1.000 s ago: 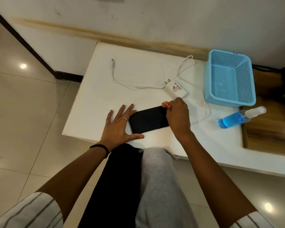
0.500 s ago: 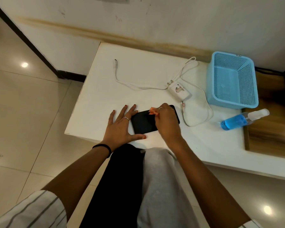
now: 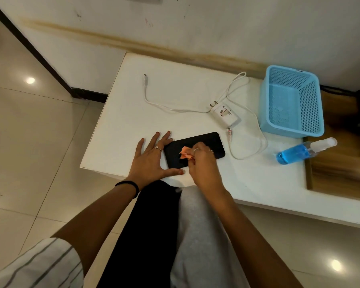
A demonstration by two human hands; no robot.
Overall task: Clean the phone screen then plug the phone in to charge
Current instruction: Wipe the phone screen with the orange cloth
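1. head view: your left hand [image 3: 152, 161] lies flat with fingers spread on the white counter [image 3: 121, 129], bracing the left end of the black phone [image 3: 204, 142].
2. your right hand [image 3: 203, 161] pinches an orange cloth [image 3: 185, 153] in its fingers, pressed on the screen.
3. the white charger [image 3: 224, 116] lies just beyond the phone, its cable end [image 3: 145, 76] unplugged.

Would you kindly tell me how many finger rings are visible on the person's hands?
3: one thin ring on the left hand, two thin rings on the right hand. Others may be hidden.
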